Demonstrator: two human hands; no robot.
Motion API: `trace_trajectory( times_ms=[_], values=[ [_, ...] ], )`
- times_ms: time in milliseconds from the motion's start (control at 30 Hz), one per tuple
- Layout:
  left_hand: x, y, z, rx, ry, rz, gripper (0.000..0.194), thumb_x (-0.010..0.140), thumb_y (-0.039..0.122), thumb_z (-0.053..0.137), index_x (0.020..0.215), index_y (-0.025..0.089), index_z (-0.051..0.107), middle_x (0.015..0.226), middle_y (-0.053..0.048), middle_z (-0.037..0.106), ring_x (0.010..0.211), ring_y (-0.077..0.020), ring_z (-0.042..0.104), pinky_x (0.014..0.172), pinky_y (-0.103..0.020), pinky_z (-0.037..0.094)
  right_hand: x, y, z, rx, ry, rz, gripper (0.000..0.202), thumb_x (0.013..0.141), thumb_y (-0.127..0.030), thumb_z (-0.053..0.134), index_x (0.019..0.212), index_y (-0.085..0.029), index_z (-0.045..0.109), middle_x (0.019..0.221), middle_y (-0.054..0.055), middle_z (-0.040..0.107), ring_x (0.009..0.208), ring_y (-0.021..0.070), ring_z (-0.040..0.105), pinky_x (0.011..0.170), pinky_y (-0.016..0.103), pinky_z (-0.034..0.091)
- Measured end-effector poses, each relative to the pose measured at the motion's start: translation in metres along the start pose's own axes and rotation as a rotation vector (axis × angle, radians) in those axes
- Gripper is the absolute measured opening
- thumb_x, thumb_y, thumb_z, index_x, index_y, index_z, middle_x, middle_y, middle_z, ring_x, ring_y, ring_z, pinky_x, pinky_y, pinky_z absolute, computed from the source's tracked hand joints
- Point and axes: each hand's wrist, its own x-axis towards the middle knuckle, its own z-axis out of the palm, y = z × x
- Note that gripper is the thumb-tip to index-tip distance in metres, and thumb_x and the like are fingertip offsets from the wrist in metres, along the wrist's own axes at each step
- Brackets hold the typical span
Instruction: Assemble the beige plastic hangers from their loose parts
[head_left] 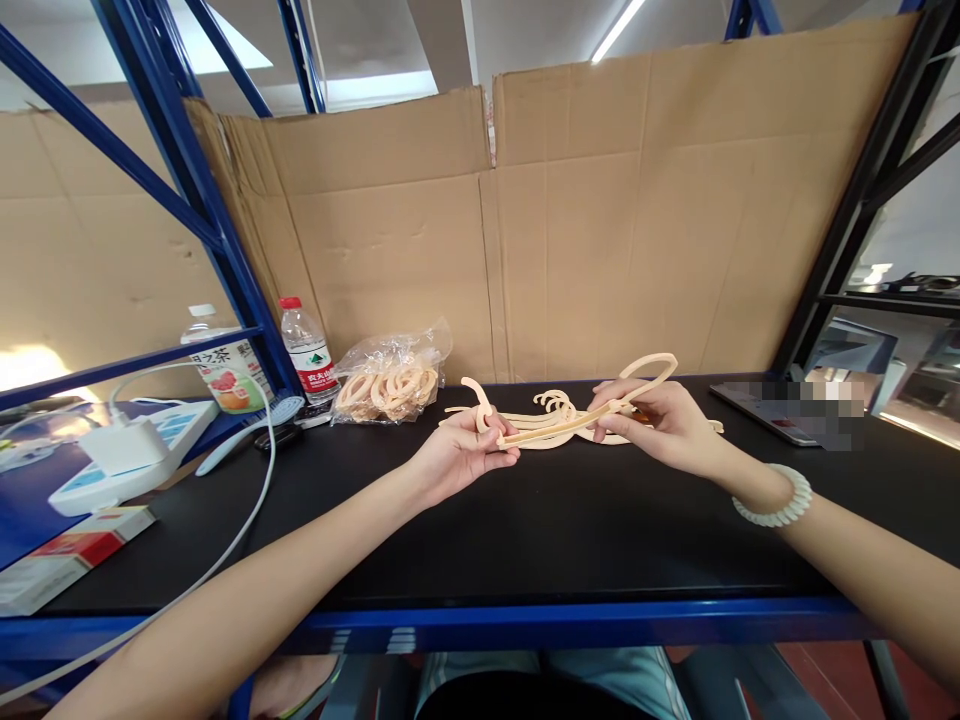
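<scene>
Above the black tabletop, my left hand (457, 455) pinches a pale beige flexible strip (556, 431) near its left end, and a short curled piece stands up past the thumb. Farther right, my right hand (664, 425) grips the same strip between thumb and fingers. A loop of beige strip (667, 362) rises above that hand; I cannot tell whether it is the same piece. Between and behind the hands, more beige strips (555, 402) lie on the table with curled ends, partly hidden by the fingers. The held length runs nearly straight, slanting up to the right.
A clear bag (390, 385) of beige coils stands at the back left beside a water bottle (307, 350). Farther left are a juice bottle (225, 365), a white brush (251, 435), a power strip (135, 460) with a cable, and a box (71, 560). A tablet-like device (765, 412) lies right. Cardboard (600, 220) walls the back.
</scene>
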Motion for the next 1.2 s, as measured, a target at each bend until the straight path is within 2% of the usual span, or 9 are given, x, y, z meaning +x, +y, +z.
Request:
trace_trajectory(
  times_ms=[233, 467, 667, 733, 867, 933, 1067, 1200],
  values=[
    [0.001, -0.007, -0.002, 0.029, 0.046, 0.024, 0.031, 0.059, 0.017, 0.086, 0.069, 0.011, 0.057, 0.081, -0.002, 0.062, 0.073, -0.0144, 0.066, 0.075, -0.027, 0.057, -0.002, 0.005, 0.003, 0.040, 0.012, 0.046, 0.024, 0.086, -0.040, 0.061, 0.080, -0.019, 0.070, 0.075, 0.007, 0.066, 0.075, 0.0214, 0.065, 0.070, 0.036, 0.055],
    [0.002, -0.014, -0.006, 0.056, 0.150, 0.068, 0.029, 0.064, 0.015, 0.082, 0.072, 0.013, 0.054, 0.080, -0.001, 0.064, 0.069, -0.0109, 0.065, 0.074, -0.025, 0.057, -0.006, 0.005, 0.009, -0.037, 0.039, 0.011, 0.025, 0.087, -0.037, 0.060, 0.071, -0.019, 0.070, 0.087, 0.009, 0.067, 0.084, 0.0225, 0.064, 0.070, 0.033, 0.055],
    [-0.001, -0.015, 0.002, 0.070, 0.186, 0.117, 0.029, 0.064, 0.015, 0.081, 0.071, 0.014, 0.052, 0.079, 0.000, 0.064, 0.071, -0.0111, 0.065, 0.073, -0.025, 0.057, -0.007, 0.002, 0.013, -0.053, 0.121, -0.054, 0.021, 0.086, -0.031, 0.060, 0.071, -0.019, 0.070, 0.092, 0.008, 0.067, 0.082, 0.0216, 0.065, 0.064, 0.032, 0.056],
    [-0.002, -0.016, 0.004, 0.071, 0.219, 0.145, 0.027, 0.066, 0.012, 0.078, 0.070, 0.014, 0.052, 0.079, 0.000, 0.064, 0.074, -0.0113, 0.065, 0.075, -0.025, 0.056, -0.007, 0.000, 0.015, -0.098, 0.166, -0.097, 0.019, 0.086, -0.029, 0.060, 0.071, -0.021, 0.070, 0.089, 0.007, 0.068, 0.086, 0.0229, 0.065, 0.067, 0.034, 0.057],
    [-0.002, -0.017, 0.005, 0.066, 0.295, 0.169, 0.023, 0.067, 0.006, 0.073, 0.067, 0.014, 0.052, 0.078, 0.001, 0.064, 0.077, -0.0106, 0.064, 0.076, -0.023, 0.056, -0.008, -0.003, 0.020, -0.201, 0.219, -0.221, 0.013, 0.083, -0.024, 0.063, 0.072, -0.024, 0.070, 0.082, 0.005, 0.070, 0.090, 0.0241, 0.065, 0.082, 0.040, 0.055],
    [-0.001, -0.017, 0.005, 0.059, 0.295, 0.189, 0.022, 0.067, 0.006, 0.073, 0.067, 0.014, 0.051, 0.079, 0.000, 0.064, 0.077, -0.0108, 0.064, 0.076, -0.024, 0.056, -0.008, -0.004, 0.022, -0.196, 0.219, -0.181, 0.015, 0.084, -0.026, 0.062, 0.071, -0.023, 0.069, 0.084, 0.006, 0.070, 0.091, 0.0245, 0.065, 0.077, 0.038, 0.056],
    [0.000, -0.017, 0.007, 0.042, 0.275, 0.225, 0.022, 0.071, 0.009, 0.071, 0.069, 0.014, 0.050, 0.084, -0.001, 0.065, 0.074, -0.0110, 0.065, 0.077, -0.026, 0.056, -0.005, -0.005, 0.024, -0.085, 0.232, 0.033, 0.028, 0.085, -0.038, 0.060, 0.065, -0.019, 0.065, 0.093, 0.009, 0.068, 0.081, 0.0214, 0.066, 0.064, 0.031, 0.056],
    [-0.001, -0.020, 0.010, 0.025, 0.318, 0.190, 0.013, 0.079, 0.011, 0.065, 0.076, 0.014, 0.053, 0.075, 0.000, 0.063, 0.070, -0.0117, 0.066, 0.074, -0.025, 0.057, -0.001, -0.005, 0.023, 0.060, 0.257, 0.183, 0.024, 0.081, -0.042, 0.065, 0.082, -0.018, 0.060, 0.072, 0.004, 0.067, 0.067, 0.0185, 0.066, 0.063, 0.031, 0.055]
  ],
)
